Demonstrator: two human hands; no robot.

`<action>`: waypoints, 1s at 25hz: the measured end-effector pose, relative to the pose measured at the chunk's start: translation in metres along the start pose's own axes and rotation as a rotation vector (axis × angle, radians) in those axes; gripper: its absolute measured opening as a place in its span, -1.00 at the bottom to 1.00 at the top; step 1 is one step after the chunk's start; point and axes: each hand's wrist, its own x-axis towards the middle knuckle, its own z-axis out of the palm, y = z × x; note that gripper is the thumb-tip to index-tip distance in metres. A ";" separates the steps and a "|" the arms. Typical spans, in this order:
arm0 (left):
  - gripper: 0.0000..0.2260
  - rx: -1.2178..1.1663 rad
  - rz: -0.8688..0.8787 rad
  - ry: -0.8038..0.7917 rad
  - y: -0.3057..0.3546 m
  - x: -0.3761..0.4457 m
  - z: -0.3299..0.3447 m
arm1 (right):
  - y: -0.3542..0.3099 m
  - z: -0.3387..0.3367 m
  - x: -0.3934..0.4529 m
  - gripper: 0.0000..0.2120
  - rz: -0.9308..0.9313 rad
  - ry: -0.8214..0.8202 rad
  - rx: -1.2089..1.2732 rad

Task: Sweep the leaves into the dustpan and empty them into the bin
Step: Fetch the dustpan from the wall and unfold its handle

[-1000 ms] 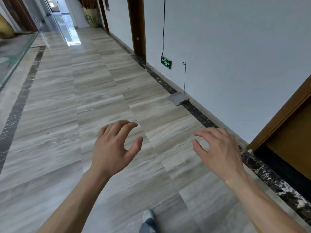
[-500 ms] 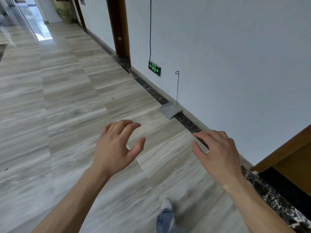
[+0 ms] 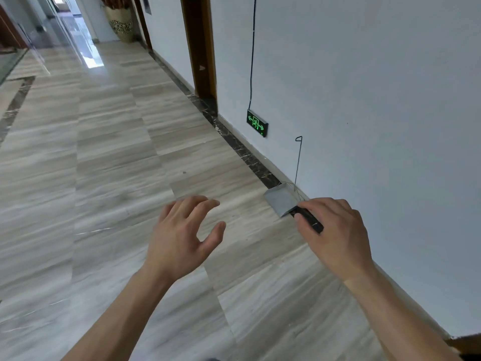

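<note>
held nothing in either hand. left hand [image 3: 179, 239] out over the striped floor [image 3: 104, 178], fingers spread and loosely curled, thumb apart. right hand [image 3: 335, 231] out nearer the wall [image 3: 377, 100], fingers arched, overlapping the near corner of the dustpan [image 3: 282, 199] in view but apart from it. dustpan lay flat on the floor against the dark skirting strip [image 3: 242, 149], thin wire handle [image 3: 298, 162] upright along the wall. beyond, a green exit sign [image 3: 257, 123] low on the wall under a black cable [image 3: 252, 53]; farther down the corridor, a patterned vase [image 3: 120, 24].

dustpan [image 3: 280, 198] near corner behind right hand [image 3: 335, 231], vase [image 3: 120, 22] top cut off
</note>
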 end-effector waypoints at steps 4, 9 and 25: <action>-0.61 -0.019 0.006 -0.028 -0.053 0.075 0.047 | 0.022 0.052 0.081 -0.73 0.038 0.005 -0.025; -0.63 -0.065 0.068 -0.040 -0.124 0.193 0.123 | 0.049 0.131 0.180 -0.80 0.121 -0.024 -0.092; -0.63 -0.256 0.304 -0.236 -0.237 0.500 0.322 | 0.159 0.256 0.417 -0.75 0.465 0.005 -0.258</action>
